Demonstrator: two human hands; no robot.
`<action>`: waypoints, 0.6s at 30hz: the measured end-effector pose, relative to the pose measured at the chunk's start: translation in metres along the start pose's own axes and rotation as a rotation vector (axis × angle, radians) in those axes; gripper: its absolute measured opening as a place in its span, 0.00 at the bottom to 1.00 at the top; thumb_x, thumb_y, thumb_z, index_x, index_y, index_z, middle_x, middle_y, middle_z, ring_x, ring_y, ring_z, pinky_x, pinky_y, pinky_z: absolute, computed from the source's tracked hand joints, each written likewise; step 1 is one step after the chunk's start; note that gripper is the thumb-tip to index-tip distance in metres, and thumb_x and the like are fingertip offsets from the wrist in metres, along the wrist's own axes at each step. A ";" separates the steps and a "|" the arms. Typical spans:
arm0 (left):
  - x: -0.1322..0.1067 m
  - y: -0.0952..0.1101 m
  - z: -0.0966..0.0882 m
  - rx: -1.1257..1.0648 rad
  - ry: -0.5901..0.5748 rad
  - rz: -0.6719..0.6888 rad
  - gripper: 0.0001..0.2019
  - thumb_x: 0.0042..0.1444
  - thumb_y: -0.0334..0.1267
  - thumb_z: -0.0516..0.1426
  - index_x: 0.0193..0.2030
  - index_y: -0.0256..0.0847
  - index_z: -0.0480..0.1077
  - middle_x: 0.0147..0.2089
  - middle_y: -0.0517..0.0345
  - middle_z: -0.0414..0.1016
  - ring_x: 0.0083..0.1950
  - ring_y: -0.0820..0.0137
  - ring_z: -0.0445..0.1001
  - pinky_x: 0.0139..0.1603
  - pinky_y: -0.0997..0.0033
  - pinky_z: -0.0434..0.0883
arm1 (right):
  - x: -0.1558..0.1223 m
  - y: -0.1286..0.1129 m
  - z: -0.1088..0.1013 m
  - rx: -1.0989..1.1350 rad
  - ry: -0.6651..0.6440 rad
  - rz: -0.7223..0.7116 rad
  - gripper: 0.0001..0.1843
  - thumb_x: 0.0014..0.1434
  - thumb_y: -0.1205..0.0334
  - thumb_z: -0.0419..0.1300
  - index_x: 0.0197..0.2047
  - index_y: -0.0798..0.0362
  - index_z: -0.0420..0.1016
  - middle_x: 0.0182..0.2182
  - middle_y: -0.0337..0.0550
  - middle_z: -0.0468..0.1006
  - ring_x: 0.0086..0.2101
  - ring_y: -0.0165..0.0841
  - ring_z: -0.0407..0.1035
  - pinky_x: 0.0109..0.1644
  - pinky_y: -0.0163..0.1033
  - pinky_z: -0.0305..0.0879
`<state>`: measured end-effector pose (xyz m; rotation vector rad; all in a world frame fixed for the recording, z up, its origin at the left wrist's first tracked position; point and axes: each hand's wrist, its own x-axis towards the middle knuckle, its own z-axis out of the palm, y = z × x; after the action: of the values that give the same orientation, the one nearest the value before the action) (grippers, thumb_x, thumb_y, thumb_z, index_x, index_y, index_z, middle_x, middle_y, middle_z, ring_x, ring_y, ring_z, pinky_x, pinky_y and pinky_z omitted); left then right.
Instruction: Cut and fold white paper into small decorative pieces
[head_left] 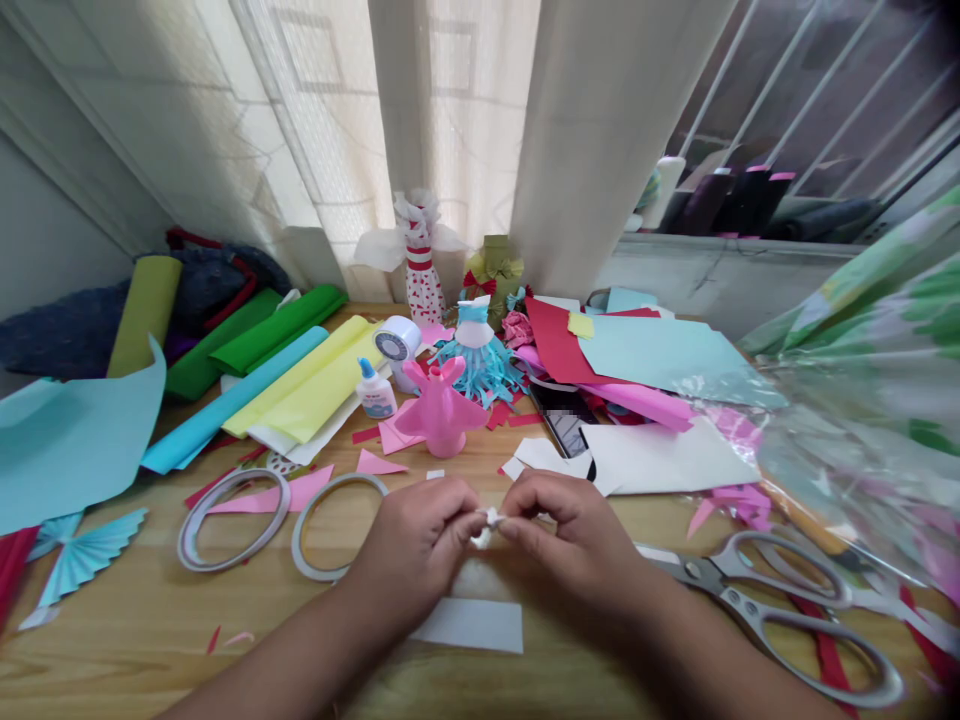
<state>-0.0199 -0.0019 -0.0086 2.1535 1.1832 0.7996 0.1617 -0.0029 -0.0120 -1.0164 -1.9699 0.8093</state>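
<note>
The left forearm and right forearm are bare along their visible length (smooth outline, narrowing toward the wrist); the left hand and right hand are bare, with rounded knuckles

1. From where I stand, there is a single view, taken by a camera worn on the person's head above the near side of the wooden table.
2. It looks forward and down, so the left hand and the right hand sit just below the middle, arms rising from the bottom edge.
3. It is close to the work: the scissors at lower right loom large, while the red-and-white wrapped bottle farther back looks small.
4. The view is wide, reaching past the tabletop to the curtain and, at upper right, a barred window.
</note>
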 end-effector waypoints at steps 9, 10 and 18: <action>0.000 -0.006 0.001 0.001 0.041 0.104 0.09 0.58 0.32 0.52 0.27 0.36 0.68 0.24 0.61 0.69 0.26 0.75 0.66 0.28 0.77 0.60 | -0.002 0.000 0.000 -0.040 -0.009 -0.114 0.06 0.56 0.68 0.56 0.28 0.54 0.71 0.23 0.39 0.73 0.25 0.27 0.66 0.30 0.31 0.61; 0.000 -0.007 0.002 -0.003 0.048 0.113 0.09 0.58 0.31 0.52 0.27 0.36 0.68 0.24 0.61 0.69 0.26 0.75 0.66 0.28 0.77 0.60 | -0.002 0.001 0.000 -0.044 -0.016 -0.131 0.06 0.56 0.68 0.56 0.28 0.54 0.71 0.23 0.39 0.73 0.25 0.27 0.66 0.30 0.32 0.61; -0.001 -0.006 0.003 0.016 0.075 0.186 0.09 0.58 0.28 0.51 0.29 0.35 0.70 0.25 0.59 0.70 0.27 0.74 0.67 0.28 0.77 0.61 | -0.005 0.001 0.002 -0.101 -0.004 -0.147 0.06 0.57 0.68 0.56 0.28 0.54 0.70 0.23 0.40 0.73 0.25 0.28 0.66 0.30 0.33 0.60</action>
<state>-0.0210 -0.0003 -0.0152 2.2894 1.0392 0.9607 0.1626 -0.0064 -0.0155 -0.9151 -2.0794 0.6374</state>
